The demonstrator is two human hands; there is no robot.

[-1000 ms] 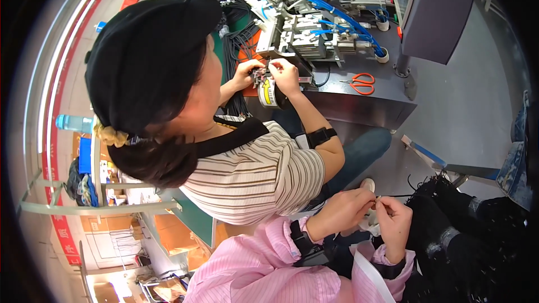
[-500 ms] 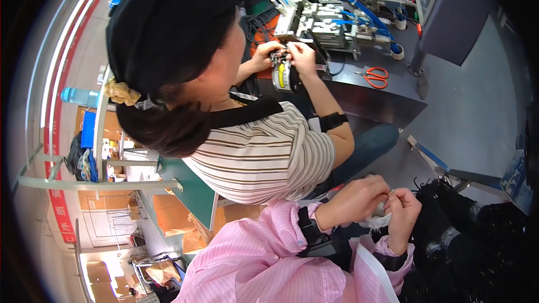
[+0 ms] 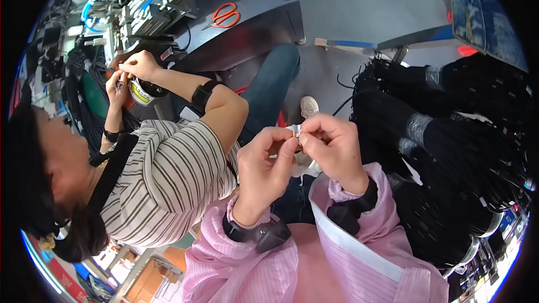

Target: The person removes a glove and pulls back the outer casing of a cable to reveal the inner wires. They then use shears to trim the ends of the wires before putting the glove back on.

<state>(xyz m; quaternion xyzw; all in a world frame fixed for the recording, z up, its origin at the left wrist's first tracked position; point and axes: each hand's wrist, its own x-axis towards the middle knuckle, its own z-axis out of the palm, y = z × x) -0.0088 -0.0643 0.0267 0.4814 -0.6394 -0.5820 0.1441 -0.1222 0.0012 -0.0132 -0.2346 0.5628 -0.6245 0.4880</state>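
While hands (image 3: 263,165) meet, bench (image 3: 255,8) borders grey floor (image 3: 359,11).

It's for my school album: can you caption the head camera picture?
Left hand and right hand pinch a tiny piece beside black cable bundles, near a co-worker.

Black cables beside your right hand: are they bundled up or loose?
Bundled: shiny wraps circle the black cables in at least two places.

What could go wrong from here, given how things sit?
The small pale piece is held only in a pinch by the left hand and right hand, so it might slip and drop. The pink right sleeve appears close to the black cable bundles, so it could snag.
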